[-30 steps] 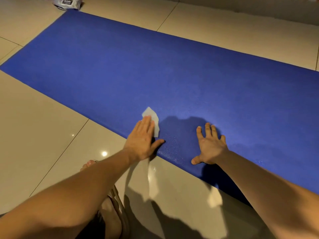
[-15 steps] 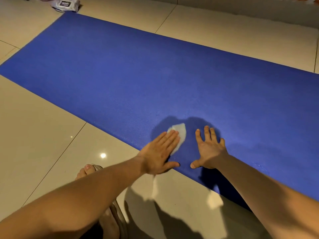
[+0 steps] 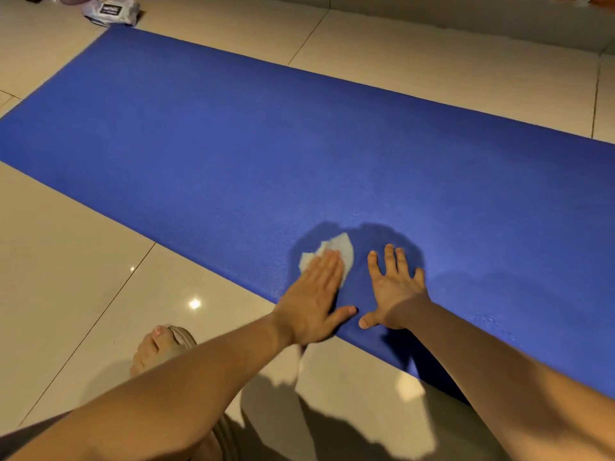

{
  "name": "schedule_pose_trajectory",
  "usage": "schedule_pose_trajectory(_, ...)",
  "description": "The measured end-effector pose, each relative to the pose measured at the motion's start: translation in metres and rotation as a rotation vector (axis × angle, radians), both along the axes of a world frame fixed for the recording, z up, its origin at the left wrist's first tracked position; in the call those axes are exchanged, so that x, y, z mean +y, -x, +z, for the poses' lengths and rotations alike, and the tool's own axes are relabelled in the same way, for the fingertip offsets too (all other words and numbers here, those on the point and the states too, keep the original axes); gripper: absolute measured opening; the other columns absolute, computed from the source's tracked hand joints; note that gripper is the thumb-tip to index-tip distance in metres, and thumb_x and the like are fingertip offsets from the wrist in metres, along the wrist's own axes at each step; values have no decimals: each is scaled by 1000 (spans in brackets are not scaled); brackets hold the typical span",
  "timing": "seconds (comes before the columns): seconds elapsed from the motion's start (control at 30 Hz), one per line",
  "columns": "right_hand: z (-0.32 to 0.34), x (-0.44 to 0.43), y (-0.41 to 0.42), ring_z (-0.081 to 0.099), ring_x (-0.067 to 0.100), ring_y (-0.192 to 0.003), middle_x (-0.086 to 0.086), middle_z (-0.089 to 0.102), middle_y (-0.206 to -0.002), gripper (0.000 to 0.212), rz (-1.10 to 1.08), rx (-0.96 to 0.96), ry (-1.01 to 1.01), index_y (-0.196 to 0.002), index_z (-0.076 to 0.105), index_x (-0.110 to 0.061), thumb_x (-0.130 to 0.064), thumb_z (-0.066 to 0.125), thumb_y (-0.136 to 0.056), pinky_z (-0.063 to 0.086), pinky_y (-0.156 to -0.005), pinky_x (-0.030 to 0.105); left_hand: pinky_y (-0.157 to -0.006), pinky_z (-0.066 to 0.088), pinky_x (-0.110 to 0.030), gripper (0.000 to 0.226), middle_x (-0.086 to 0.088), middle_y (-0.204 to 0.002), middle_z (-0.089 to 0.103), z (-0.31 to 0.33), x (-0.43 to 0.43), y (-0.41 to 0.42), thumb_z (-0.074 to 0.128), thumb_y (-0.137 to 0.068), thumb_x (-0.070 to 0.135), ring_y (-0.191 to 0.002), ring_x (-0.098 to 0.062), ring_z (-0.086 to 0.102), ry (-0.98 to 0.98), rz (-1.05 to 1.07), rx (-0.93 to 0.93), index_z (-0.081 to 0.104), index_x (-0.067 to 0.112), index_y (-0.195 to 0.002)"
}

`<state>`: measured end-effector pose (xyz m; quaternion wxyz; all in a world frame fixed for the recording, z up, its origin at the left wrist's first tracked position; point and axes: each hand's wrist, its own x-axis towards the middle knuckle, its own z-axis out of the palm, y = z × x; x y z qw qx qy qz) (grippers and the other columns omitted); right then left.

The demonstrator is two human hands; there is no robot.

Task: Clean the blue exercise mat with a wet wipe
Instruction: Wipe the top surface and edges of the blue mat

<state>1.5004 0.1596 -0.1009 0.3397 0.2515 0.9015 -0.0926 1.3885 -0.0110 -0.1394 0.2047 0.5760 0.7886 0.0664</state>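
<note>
One wet wipe (image 3: 336, 249) under left hand (image 3: 314, 302).

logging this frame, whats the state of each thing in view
blue mat, unrolled flat on the floor
wet wipe, crumpled, pressed onto the mat
left hand, flat, pressing the wipe
right hand, flat on the mat, holding nothing
wipes pack, on the floor by the mat's far corner
</note>
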Motion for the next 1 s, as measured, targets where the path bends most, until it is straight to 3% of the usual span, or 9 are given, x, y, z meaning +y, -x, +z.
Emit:
schedule_pose_trajectory(0.13,2,2,-2,-23,37,-152,15,-29,-164,144,4,10,6,-157,-25,-17,-79,72,-69,10,-122,58,-128,-4,-40,92,-10,-169,-18,-1,-2,23,15,-101,72,-155,-20,-23,76,-220,201,-8,6,-162)
schedule_pose_trajectory(0.2,5,6,-3,-20,34,-153,13,-27,-165,140,14,17,28,-158,-21,-19,-77,72,-70,11,-121,56,-127,-6,-41,101,-11,-170,-16,1,-1,47,4,-93,80,-155,-22,-21,156,-107,278,-9,7,-161)
schedule_pose_trajectory(0.33,18,31,-6,-6,28,-156,11,-11,-168,120,-4,115,-17,-162,-2,-17,-72,67,-80,17,-123,47,-123,-18,-32,110,-8,-169,-15,5,-9,92,5,-85,86,-156,-21,-19,133,282,177,-6,8,-162)
schedule_pose_trajectory(0.43,22,62,-10,-8,32,-155,18,-12,-166,139,-92,81,-142,-160,-7,-9,-81,68,-69,19,-121,49,-125,-14,-36,113,-9,-168,-19,6,-4,92,5,-84,89,-155,-21,-21,152,349,147,-10,7,-161)
schedule_pose_trajectory(0.57,13,78,-13,-17,36,-154,21,-23,-164,151,-157,-65,-80,-158,-18,-8,-83,72,-62,22,-119,56,-125,-15,-36,109,-7,-168,-18,6,19,50,22,-91,84,-155,-21,-22,103,204,46,-6,6,-162)
schedule_pose_trajectory(0.8,10,76,-2,-18,43,-152,25,-26,-161,154,-175,-148,-67,-155,-24,-4,-78,76,-64,25,-115,61,-126,-13,-39,98,-7,-166,-28,6,37,32,9,-96,79,-151,-19,-32,171,-295,247,-18,9,-159)
schedule_pose_trajectory(0.87,10,75,-2,-18,42,-152,25,-26,-161,154,-179,-155,-65,-155,-24,-4,-77,77,-64,24,-116,61,-127,-10,-41,100,-7,-168,-22,2,31,63,13,-95,81,-153,-21,-27,141,-188,236,-12,11,-162)
schedule_pose_trajectory(1.0,10,74,3,-17,43,-152,26,-25,-161,156,-189,-172,-74,-155,-25,-4,-77,78,-63,24,-116,61,-126,-11,-37,106,-7,-169,-16,2,29,113,16,-92,83,-156,-21,-18,128,294,142,-5,8,-162)
